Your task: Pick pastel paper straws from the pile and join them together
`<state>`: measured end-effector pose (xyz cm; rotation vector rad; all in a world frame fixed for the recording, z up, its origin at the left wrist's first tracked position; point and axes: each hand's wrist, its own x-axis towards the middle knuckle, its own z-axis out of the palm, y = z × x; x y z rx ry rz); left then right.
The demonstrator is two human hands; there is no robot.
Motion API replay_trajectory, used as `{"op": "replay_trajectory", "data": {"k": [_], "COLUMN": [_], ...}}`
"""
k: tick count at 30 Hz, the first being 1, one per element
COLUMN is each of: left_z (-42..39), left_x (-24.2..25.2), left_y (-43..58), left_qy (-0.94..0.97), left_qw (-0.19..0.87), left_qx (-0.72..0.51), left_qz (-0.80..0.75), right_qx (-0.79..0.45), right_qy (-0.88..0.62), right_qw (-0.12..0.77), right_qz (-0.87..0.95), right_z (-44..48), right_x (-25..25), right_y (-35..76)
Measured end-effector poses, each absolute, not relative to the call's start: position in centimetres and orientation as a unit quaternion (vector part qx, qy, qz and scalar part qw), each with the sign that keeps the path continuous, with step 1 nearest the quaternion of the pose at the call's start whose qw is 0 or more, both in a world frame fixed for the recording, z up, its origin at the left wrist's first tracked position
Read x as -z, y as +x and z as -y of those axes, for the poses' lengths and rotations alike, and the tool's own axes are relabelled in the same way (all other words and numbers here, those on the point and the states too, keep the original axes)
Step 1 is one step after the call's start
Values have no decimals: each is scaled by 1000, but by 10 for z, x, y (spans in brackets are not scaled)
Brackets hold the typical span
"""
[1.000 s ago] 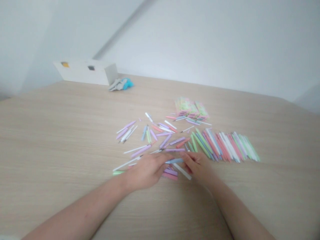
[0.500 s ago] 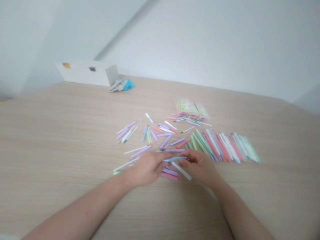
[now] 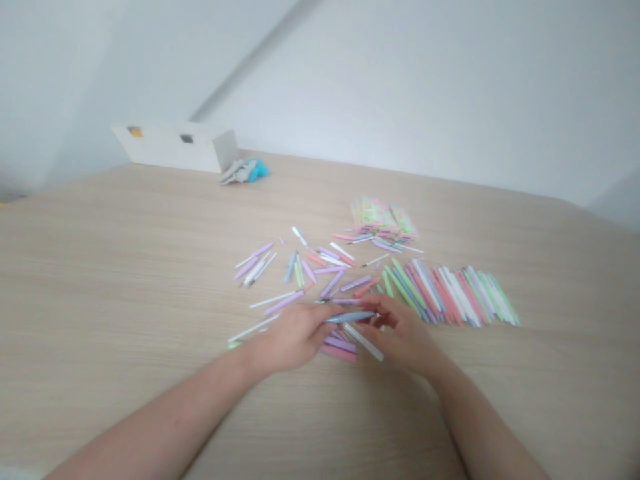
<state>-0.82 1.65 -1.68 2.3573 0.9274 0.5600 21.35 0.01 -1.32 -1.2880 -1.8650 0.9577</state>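
A blue pen (image 3: 349,317) lies level between my two hands, above the scattered pen parts. My left hand (image 3: 296,335) is closed on its left end. At its right end are the bent fingers of my right hand (image 3: 400,331), thumb and forefinger pinching the tip. Just below the pen are a white barrel (image 3: 364,341), a purple piece (image 3: 340,344) and a pink piece (image 3: 339,353). Loose purple, white, red and green parts, some of them thin refills, are spread beyond my hands.
To the right, a row of pastel pens (image 3: 455,293) lies side by side. Behind the loose parts sit stacked patterned packs (image 3: 377,217). At the back left a white box (image 3: 173,150) stands beside a grey and blue cloth-like item (image 3: 246,171).
My right hand's fingers have shifted slightly around the right end of the blue pen. Otherwise both hands and the things on the table are nearly where they were.
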Motion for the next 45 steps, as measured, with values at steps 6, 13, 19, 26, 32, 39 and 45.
{"op": "replay_trajectory", "data": {"k": [6,13,19,26,32,39,45], "left_z": [-15,-13,-16,-17,-15,-17,-22], "left_x": [20,22,18,25,25,21,27], "left_y": [-7,-5,-7,-8,-6,-7,-10], "left_qy": [878,890,884,892,907,890,860], "left_qw": [256,233,251,204,151,159,152], "left_qx": [-212,-199,-199,-193,-170,-191,-222], "left_qz": [-345,-338,-342,-354,-354,-383,-434], "right_qx": [-340,-346,-361,-342,-358,-397,-369], "right_qy": [-527,-548,-503,-513,-542,-518,-539], "right_qw": [292,263,300,314,308,354,399], "right_qz": [723,715,726,722,695,670,644], "right_z": [0,0,0,1,4,2,-1], "right_x": [12,16,13,13,12,20,21], "right_y": [211,209,210,205,201,203,209]}}
